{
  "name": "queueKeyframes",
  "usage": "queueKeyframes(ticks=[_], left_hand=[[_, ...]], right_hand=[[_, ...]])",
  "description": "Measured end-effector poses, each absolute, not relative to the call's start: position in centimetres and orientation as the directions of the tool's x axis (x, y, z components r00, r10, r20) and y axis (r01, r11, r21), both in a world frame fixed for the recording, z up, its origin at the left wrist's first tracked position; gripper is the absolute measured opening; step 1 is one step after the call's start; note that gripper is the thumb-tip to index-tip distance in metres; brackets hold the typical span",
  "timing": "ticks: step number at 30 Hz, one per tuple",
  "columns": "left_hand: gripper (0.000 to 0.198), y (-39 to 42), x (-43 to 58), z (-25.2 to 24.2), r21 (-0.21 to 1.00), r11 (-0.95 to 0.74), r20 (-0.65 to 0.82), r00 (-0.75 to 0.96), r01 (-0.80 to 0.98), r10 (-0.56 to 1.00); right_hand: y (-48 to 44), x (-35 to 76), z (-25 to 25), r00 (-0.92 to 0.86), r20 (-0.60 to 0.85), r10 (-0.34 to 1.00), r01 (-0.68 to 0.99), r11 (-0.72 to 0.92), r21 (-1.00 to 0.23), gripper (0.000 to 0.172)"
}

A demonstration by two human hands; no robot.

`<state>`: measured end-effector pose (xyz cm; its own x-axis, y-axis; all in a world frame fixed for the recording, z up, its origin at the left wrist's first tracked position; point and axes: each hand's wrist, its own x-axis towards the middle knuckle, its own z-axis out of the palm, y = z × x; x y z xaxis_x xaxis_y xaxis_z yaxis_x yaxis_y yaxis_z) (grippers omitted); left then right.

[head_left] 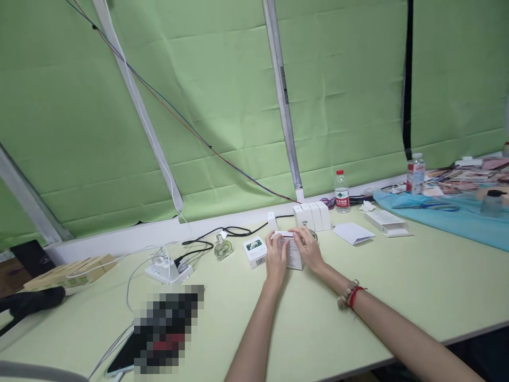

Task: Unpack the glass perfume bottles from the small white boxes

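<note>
Resting between both hands [277, 255] [309, 248]: white box [295, 257]

Pale green tabletop [318, 334]. Lower left: yellow boxes [85, 269], a white power strip [175, 275] and a dark device [126, 351]. Just below centre: a glass bottle [223, 249]; a small box with a green picture [256, 251]; a printed white box [295, 257], its underside hidden; behind, a row of white boxes [318, 216]. Right of centre: a folded white sheet [353, 232], an open white carton [385, 222] and a red-capped bottle [342, 193]. Far right: blue cloth [453, 223].
</note>
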<state>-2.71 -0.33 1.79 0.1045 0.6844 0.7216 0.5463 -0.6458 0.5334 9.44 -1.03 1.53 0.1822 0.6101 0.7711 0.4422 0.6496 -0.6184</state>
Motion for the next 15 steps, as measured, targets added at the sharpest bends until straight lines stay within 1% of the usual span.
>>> queueKeyframes(ticks=[6,11,15], left_hand=[[0.025,-0.93,-2.08,2.29,0.566,-0.621,0.717,0.047,0.542,0.695],[0.026,-1.03,-2.21,1.90,0.559,-0.632,0.748,0.003,0.537,0.664],[0.029,-0.83,-2.49,1.32,0.526,-0.672,0.769,0.047,0.521,0.638]], right_hand=[[-1.39,9.61,1.63,0.117,0.786,0.608,0.470,0.663,-0.583,0.027],[-1.71,9.82,1.59,0.046,0.823,0.566,0.489,0.706,-0.512,0.029],[-1.77,9.86,1.54,0.053,0.833,0.551,0.474,0.720,-0.507,0.029]])
